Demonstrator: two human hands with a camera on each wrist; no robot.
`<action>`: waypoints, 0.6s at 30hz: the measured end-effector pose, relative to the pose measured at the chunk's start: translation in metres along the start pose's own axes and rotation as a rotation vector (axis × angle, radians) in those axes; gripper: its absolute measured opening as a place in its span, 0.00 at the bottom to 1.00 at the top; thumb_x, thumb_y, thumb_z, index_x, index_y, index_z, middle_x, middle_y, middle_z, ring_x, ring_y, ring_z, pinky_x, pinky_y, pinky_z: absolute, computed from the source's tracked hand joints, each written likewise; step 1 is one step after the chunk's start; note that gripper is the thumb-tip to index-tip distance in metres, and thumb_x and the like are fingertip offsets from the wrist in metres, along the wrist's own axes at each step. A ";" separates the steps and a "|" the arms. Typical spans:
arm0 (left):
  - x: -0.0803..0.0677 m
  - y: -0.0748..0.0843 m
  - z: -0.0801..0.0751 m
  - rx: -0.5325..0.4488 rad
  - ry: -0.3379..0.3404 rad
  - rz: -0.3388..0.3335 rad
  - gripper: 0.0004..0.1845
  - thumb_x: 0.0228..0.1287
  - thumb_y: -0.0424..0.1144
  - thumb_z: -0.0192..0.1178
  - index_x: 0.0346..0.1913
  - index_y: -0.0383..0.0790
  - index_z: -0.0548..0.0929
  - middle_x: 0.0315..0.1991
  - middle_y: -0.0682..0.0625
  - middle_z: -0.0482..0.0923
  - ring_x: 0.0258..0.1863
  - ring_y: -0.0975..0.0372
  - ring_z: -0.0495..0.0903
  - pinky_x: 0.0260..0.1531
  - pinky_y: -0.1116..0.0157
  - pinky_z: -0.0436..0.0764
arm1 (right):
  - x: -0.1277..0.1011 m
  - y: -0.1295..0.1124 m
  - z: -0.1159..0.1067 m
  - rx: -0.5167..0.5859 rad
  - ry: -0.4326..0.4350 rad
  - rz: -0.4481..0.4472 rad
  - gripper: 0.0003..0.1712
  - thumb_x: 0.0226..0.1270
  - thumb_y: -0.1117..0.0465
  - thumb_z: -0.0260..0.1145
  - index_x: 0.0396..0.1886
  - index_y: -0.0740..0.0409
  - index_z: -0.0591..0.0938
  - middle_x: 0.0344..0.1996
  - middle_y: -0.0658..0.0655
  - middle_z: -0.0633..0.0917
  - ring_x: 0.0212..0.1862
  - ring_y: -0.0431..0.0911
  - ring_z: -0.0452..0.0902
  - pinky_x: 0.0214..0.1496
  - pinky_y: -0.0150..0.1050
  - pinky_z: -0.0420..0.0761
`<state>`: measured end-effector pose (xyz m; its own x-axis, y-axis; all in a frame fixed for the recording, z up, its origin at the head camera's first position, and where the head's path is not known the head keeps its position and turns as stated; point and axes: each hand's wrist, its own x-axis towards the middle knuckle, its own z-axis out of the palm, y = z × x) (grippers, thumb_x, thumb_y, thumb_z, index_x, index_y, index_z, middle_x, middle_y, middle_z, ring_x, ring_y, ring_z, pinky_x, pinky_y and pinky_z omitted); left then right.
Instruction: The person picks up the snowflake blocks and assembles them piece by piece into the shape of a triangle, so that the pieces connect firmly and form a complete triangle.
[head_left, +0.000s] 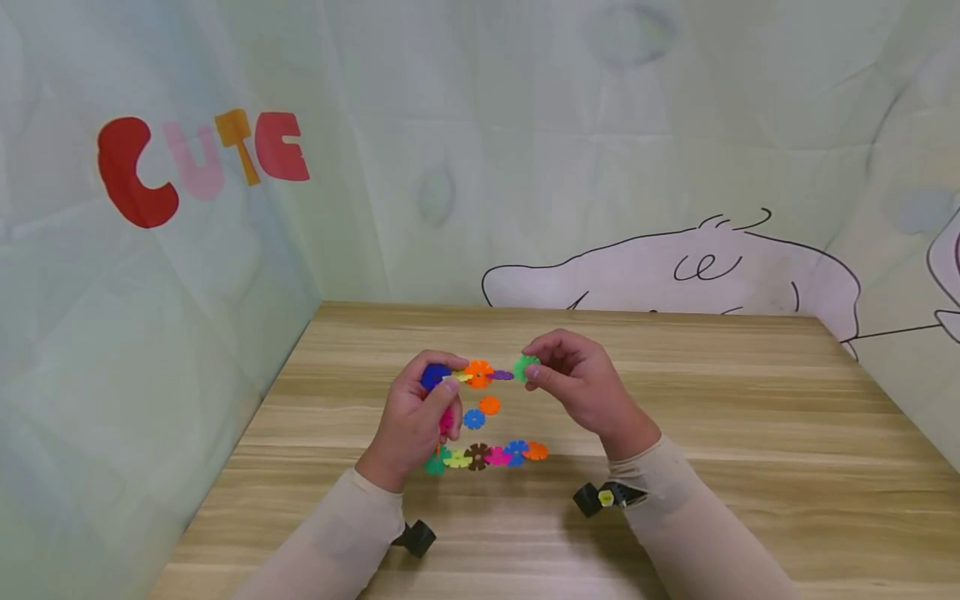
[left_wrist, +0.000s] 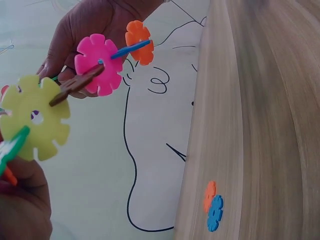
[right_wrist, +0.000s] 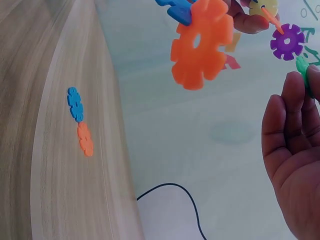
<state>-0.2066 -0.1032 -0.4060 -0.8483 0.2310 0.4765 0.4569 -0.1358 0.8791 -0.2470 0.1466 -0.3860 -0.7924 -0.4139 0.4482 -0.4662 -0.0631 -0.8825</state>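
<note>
Above the counter [head_left: 690,392], the left grip [head_left: 408,412] pinched the disc chain [head_left: 471,367] by its dark-blue disc [head_left: 432,377], apparently to steady it, while the right grip [head_left: 588,383] pinched a green disc [head_left: 523,368] against the purple disc [head_left: 501,376].

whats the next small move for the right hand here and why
I'd probably press the green disc toward the purple disc: the right hand pinches it at that disc's edge while the left hand holds the chain, and how firmly the two discs join doesn't show.
</note>
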 end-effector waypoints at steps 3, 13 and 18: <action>0.000 0.000 0.000 -0.001 0.003 -0.002 0.10 0.81 0.29 0.49 0.57 0.29 0.75 0.18 0.45 0.71 0.13 0.59 0.74 0.13 0.63 0.77 | 0.000 0.000 0.000 0.007 -0.009 -0.007 0.10 0.71 0.78 0.64 0.50 0.75 0.80 0.36 0.47 0.86 0.35 0.43 0.85 0.44 0.36 0.89; 0.000 0.000 0.001 0.001 0.012 -0.008 0.10 0.81 0.28 0.48 0.57 0.30 0.74 0.18 0.46 0.72 0.14 0.60 0.74 0.14 0.65 0.77 | -0.001 0.000 0.002 -0.009 -0.028 -0.007 0.09 0.72 0.76 0.65 0.50 0.73 0.81 0.36 0.47 0.85 0.36 0.44 0.85 0.44 0.38 0.89; 0.000 -0.001 0.002 -0.006 -0.007 0.004 0.09 0.80 0.28 0.48 0.56 0.29 0.74 0.18 0.45 0.71 0.13 0.59 0.73 0.12 0.64 0.76 | -0.001 -0.001 0.004 -0.017 -0.005 -0.006 0.09 0.72 0.76 0.65 0.49 0.73 0.81 0.35 0.47 0.85 0.35 0.43 0.85 0.44 0.37 0.89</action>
<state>-0.2063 -0.1017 -0.4071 -0.8444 0.2375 0.4801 0.4587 -0.1422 0.8771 -0.2437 0.1436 -0.3859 -0.7873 -0.4182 0.4530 -0.4780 -0.0500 -0.8769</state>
